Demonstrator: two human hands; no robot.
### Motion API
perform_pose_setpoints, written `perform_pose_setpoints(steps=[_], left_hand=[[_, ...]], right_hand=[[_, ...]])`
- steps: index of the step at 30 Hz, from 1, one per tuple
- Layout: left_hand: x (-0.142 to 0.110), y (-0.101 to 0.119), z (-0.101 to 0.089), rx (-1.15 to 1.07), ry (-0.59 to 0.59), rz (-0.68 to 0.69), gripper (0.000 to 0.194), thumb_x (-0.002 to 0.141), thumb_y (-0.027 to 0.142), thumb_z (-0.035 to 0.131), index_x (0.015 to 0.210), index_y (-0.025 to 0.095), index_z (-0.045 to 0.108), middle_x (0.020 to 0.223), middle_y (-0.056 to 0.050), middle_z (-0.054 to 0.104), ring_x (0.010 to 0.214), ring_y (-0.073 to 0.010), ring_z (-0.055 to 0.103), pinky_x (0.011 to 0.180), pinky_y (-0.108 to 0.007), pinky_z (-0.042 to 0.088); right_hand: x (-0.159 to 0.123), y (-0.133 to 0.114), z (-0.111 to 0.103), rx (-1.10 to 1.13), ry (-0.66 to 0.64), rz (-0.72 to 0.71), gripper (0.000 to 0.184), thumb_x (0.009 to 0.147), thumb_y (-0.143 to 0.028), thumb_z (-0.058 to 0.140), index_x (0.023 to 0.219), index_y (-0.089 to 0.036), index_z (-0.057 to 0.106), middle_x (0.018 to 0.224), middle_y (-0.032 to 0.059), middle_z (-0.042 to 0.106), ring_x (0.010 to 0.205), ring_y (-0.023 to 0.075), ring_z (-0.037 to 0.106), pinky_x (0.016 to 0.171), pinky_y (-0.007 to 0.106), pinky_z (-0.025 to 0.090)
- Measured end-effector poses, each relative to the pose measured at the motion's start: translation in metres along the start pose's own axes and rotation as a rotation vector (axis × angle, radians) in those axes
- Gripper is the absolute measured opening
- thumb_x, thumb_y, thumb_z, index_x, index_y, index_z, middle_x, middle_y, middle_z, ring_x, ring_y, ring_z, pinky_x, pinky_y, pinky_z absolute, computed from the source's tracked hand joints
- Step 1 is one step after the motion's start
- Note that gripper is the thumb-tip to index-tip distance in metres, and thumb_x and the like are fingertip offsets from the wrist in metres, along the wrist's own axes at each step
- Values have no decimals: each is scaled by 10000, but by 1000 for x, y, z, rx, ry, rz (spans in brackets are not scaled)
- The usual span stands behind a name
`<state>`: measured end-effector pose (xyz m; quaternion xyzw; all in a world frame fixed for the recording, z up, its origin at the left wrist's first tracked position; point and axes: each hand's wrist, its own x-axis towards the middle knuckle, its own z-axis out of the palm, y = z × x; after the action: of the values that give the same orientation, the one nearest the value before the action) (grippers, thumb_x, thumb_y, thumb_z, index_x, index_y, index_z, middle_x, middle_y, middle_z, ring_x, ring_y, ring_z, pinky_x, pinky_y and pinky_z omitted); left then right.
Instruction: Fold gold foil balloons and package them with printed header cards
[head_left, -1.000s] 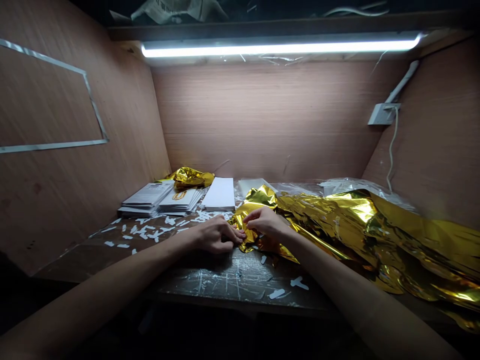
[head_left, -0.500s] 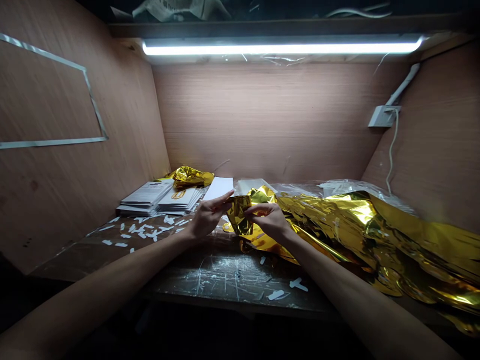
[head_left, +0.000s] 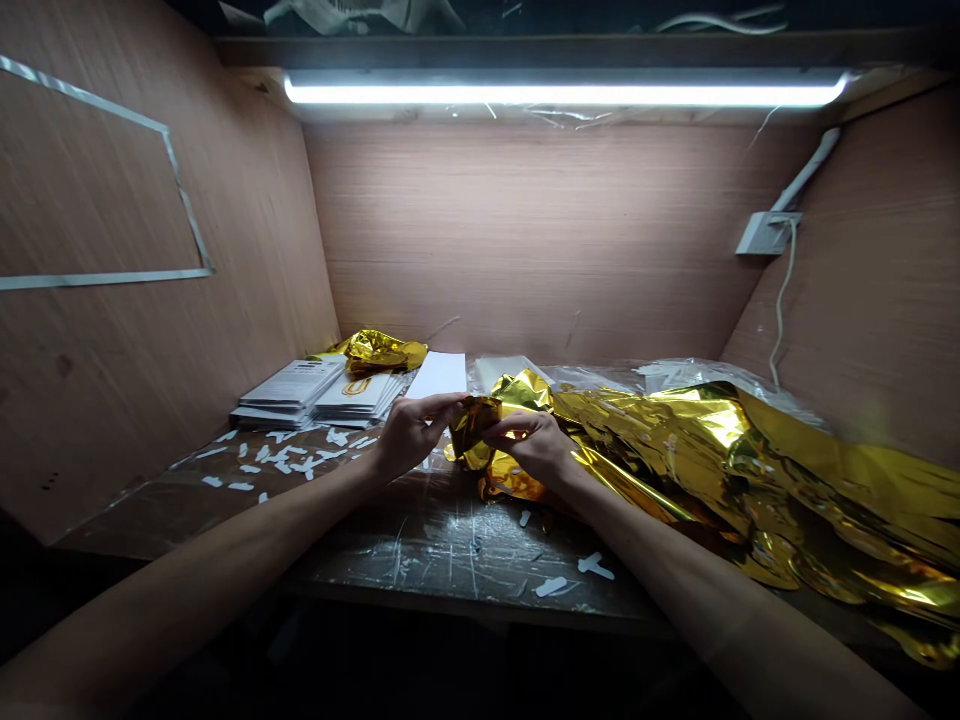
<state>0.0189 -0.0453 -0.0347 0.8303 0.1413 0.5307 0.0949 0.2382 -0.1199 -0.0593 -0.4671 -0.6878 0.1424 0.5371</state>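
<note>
Both my hands meet over the middle of the worktop [head_left: 420, 560], just above its surface. My left hand [head_left: 412, 432] pinches the left end of a folded piece of gold foil [head_left: 480, 422]. From the right, my right hand [head_left: 529, 442] grips the same piece, fingers curled over it. The piece belongs to a big crumpled heap of gold foil [head_left: 720, 450] that spreads over the right half of the worktop.
Stacks of printed cards [head_left: 289, 392] and a white pad [head_left: 439, 376] lie at the back left, with a gold foil wad [head_left: 379, 351] behind them. Small white paper scraps [head_left: 277, 462] litter the left side. Clear plastic bags [head_left: 675, 372] lie at the back right. Wooden walls enclose the booth.
My hands lifted the foil piece off the worktop, spread it briefly, then brought it together into a tighter fold. The left hand moved up and slightly back.
</note>
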Motion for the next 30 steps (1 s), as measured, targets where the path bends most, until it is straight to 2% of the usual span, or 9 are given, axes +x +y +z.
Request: perform_pose_setpoints(steps=[5,9,14,22,25,30], left_hand=[[-2,-3,1,30,27,-1,289,981,346,653,1235,233,730,1015,-32,816,869,-203,796,741,-270,648],[-1,-3,0,53,29,48,234,955,344,693,1146,232,768,1085,-38,801,887,-213,795,788,-293,649],[0,2,0,71,42,101,194,929,305,725,1089,218,793,1047,-40,807,853,-212,797,766,-281,643],[2,4,1,133,23,89,113,943,262,701,984,186,775,893,-29,817,740,-177,774,723,-254,609],[2,7,1,192,-20,80,121,971,244,657,1015,183,753,999,-50,814,833,-200,784,776,-287,617],[1,9,1,202,-46,125,259,995,247,624,1236,207,710,1336,-90,696,1131,-258,728,954,-377,616]], right_hand=[[0,2,1,-5,1,-30,77,778,-282,798,836,-269,847,831,25,799,732,190,707,694,294,520],[0,0,0,-39,3,-54,87,789,-237,799,843,-283,848,835,14,795,718,174,686,682,283,502],[-1,-3,-1,-86,0,-36,105,795,-204,798,850,-279,848,832,14,786,710,166,673,690,281,502],[-1,-7,0,-104,10,-57,115,796,-187,797,856,-270,849,808,18,779,686,159,661,661,270,489],[-2,-7,0,-132,19,-67,106,800,-195,806,853,-276,850,793,17,771,668,155,645,651,273,474],[-2,-9,0,-164,21,-91,102,816,-195,802,835,-284,849,788,12,766,655,149,632,645,277,456]])
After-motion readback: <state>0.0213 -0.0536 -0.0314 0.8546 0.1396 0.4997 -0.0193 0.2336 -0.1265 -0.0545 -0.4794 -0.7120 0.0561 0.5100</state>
